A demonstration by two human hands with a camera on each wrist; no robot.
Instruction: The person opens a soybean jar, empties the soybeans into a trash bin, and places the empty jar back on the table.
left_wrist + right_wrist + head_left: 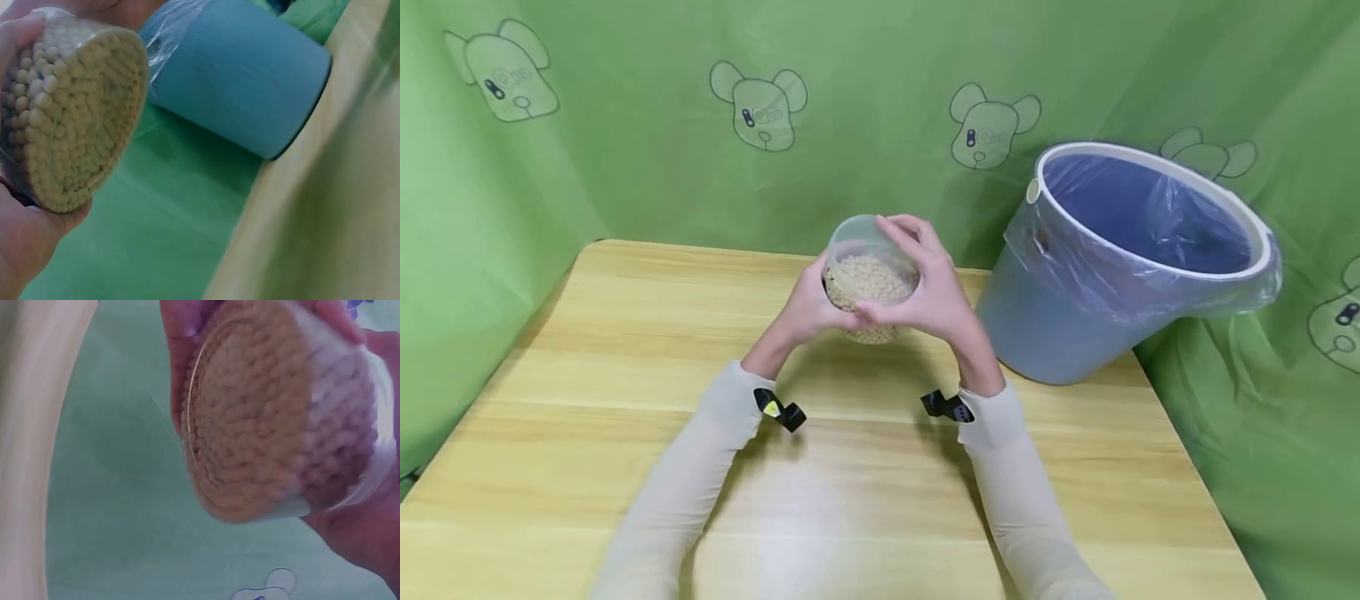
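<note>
A makeshift recording corner rather than a lived-in room — green cloth [647, 167] printed with cartoon bear heads hangs as a backdrop behind a plain wooden desk [625, 350], and a bag-lined bin [1120, 275] stands at its far right corner.

green cartoon-print backdrop [865, 92], wooden table [865, 500]

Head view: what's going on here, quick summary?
A person holds a clear container part-filled with small beige beads in both hands, lifted above the wooden table. The left hand cups its side and bottom; the right hand wraps over its top and near side. To the right, a grey bin lined with a plastic bag stands on the table, tilted, apart from the hands.
</note>
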